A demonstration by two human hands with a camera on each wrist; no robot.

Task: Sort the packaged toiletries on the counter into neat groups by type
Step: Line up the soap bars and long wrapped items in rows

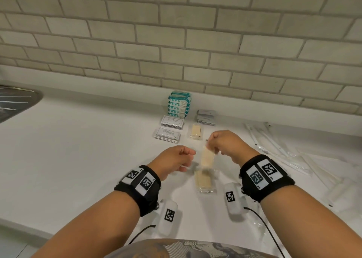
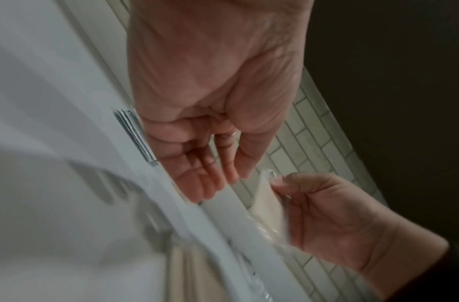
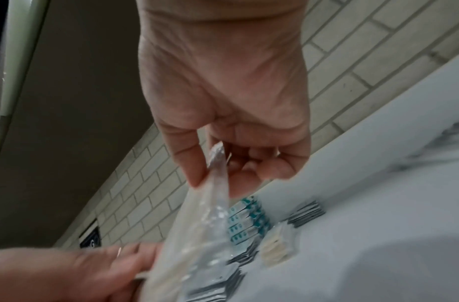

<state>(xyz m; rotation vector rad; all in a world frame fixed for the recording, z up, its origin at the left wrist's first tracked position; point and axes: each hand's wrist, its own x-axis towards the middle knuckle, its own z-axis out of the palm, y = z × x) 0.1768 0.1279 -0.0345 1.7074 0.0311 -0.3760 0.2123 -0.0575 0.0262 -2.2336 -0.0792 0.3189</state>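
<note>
My right hand (image 1: 210, 147) pinches the top edge of a clear-wrapped beige packet (image 1: 207, 157) and holds it hanging above the counter. The right wrist view shows thumb and fingers of that hand (image 3: 215, 175) closed on the packet's plastic seam (image 3: 205, 220). My left hand (image 1: 189, 160) hovers just left of the packet with fingers relaxed and nothing in them (image 2: 223, 163). A second beige packet (image 1: 204, 181) lies on the counter below the held one. A third beige packet (image 1: 195, 131) lies farther back.
By the tiled wall stands a stack of teal boxes (image 1: 179, 106), with two piles of white sachets (image 1: 172, 121) in front and a grey sachet pile (image 1: 205, 116) to the right. Long clear-wrapped items (image 1: 274, 144) lie scattered right. A sink drainer (image 1: 17, 101) is far left.
</note>
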